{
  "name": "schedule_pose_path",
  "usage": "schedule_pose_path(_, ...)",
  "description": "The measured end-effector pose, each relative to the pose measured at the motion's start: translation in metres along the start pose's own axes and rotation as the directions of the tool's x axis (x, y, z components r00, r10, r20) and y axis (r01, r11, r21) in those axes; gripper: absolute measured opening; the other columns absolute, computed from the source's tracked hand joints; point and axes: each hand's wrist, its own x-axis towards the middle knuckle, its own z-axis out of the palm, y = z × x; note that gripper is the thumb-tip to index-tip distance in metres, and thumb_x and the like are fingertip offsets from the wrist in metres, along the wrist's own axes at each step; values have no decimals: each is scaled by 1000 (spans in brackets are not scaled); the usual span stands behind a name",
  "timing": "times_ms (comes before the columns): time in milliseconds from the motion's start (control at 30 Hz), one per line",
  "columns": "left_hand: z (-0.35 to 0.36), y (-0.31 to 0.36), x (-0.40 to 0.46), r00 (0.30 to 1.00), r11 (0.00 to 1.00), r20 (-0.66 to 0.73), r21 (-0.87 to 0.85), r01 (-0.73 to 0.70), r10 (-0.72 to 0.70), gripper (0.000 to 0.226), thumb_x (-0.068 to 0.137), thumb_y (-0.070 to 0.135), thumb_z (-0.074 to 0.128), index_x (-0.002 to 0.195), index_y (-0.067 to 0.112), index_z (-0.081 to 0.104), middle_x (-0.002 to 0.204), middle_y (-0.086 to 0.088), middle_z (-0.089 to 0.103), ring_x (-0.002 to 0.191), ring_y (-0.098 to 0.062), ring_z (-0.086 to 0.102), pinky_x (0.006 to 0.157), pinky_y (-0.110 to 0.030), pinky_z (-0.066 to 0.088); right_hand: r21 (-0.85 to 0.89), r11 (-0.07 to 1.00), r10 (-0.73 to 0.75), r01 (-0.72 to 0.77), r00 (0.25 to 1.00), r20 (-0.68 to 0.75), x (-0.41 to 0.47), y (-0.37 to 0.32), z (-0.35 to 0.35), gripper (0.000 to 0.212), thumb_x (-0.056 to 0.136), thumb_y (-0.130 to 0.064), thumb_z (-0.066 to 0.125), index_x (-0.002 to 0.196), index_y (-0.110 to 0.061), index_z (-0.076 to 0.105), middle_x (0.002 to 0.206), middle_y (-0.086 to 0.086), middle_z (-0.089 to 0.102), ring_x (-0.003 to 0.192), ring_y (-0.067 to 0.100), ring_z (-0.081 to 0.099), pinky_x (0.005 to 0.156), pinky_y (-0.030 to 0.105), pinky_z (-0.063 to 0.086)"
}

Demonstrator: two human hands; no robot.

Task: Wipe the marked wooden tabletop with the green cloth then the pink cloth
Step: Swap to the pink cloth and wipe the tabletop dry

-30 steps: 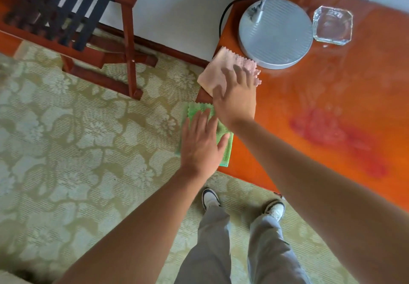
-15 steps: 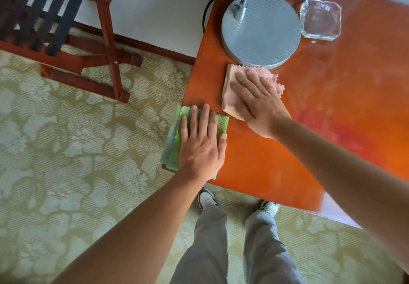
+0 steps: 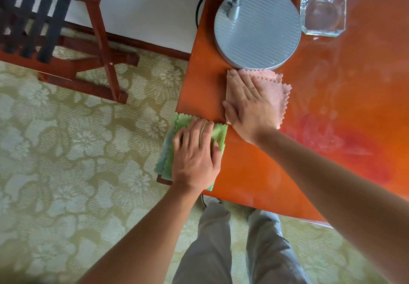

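Observation:
A glossy orange wooden tabletop [image 3: 254, 173] fills the right side, with a red smear [image 3: 354, 151] and pale streaks on it. The green cloth [image 3: 174, 133] lies at the table's left corner, partly hanging over the edge. My left hand [image 3: 195, 155] lies flat on it, fingers straight. The pink cloth [image 3: 277, 89] lies just in front of the lamp base. My right hand [image 3: 250, 104] presses flat on it, fingers extended.
A round grey lamp base [image 3: 259, 29] with a black cord stands at the table's back left. A square glass ashtray [image 3: 323, 13] sits to its right. A wooden chair [image 3: 66, 40] stands on the patterned carpet to the left. My legs are below the table's front edge.
My right hand slid the pink cloth from the table's left edge inward, in front of the lamp base. My left hand stays flat on the green cloth. The view shifted.

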Motion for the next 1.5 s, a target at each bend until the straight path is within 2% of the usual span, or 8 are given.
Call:
schedule_pose_path(167, -2, 0, 0, 1000, 1000, -11, -2, -13, 13, 37, 91, 23, 61, 123, 5, 60, 135, -14, 59, 133, -30, 49, 110, -48, 34, 122, 992, 26, -28, 1000, 14, -1, 1, -4, 62, 105, -32, 39, 158, -2, 27, 165, 12, 28, 156, 27, 17, 128, 42, 6)
schedule_pose_path(233, -3, 1, -1, 1000, 1000, -10, -3, -6, 6, 35, 91, 23, 60, 121, 6, 62, 135, -14, 60, 134, -30, 49, 111, -47, 32, 221, 975, 31, -26, 999, -22, -4, 5, -9, 55, 101, -24, 41, 151, 0, 43, 161, 15, 37, 154, 30, 25, 127, 46, 13)
schedule_pose_path(333, -2, 1, -2, 1000, 1000, -19, -3, -7, 7, 34, 91, 24, 60, 119, 5, 64, 134, -14, 60, 133, -30, 49, 111, -46, 32, 83, 996, -16, 30, 986, -163, -13, 17, -11, 40, 99, -15, 54, 134, 0, 63, 146, 19, 55, 143, 38, 44, 123, 52, 27)
schedule_pose_path(467, -1, 2, -2, 1000, 1000, -22, -12, -6, 5, 33, 92, 25, 58, 119, 6, 65, 134, -14, 60, 133, -30, 50, 110, -46, 32, 2, 999, 33, -33, 999, 14, -21, 21, -10, 53, 106, -29, 39, 155, -9, 40, 165, 13, 29, 156, 33, 17, 128, 45, 5)
schedule_pose_path(600, 0, 2, -2, 1000, 1000, -28, -11, -6, 6, 34, 92, 25, 56, 119, 6, 64, 135, -13, 60, 133, -31, 50, 111, -46, 33, -8, 990, 143, -143, 989, 41, -29, 13, -7, 60, 108, -34, 33, 162, -10, 19, 170, 7, 10, 158, 26, -1, 126, 36, -11)
schedule_pose_path(967, -1, 2, -2, 999, 1000, -34, 6, -4, 4, 35, 93, 25, 54, 122, 8, 64, 137, -11, 59, 134, -31, 50, 110, -48, 35, -36, 995, 98, -94, 987, 130, -125, -38, 10, 58, 106, -45, 24, 159, -23, 34, 169, 14, 9, 157, 32, 1, 127, 47, -3)
schedule_pose_path(1100, -3, 1, -1, 1000, 1000, 21, 15, 18, -18, 38, 95, 28, 49, 125, 9, 61, 140, -11, 56, 137, -31, 47, 112, -49, 34, -35, 996, 89, -85, 988, 126, -156, -60, 21, 55, 106, -42, 28, 156, -21, 40, 167, 16, 18, 156, 34, 8, 127, 49, 6)
schedule_pose_path(1500, -1, -1, -2, 1000, 1000, 11, 16, 13, -13, 37, 94, 27, 51, 123, 8, 63, 139, -12, 58, 135, -31, 49, 111, -48, 36, -117, 977, 193, -179, 973, 128, -110, -38, 24, 64, 105, -47, 21, 163, -22, 15, 171, 5, 7, 158, 25, -1, 127, 44, -5)
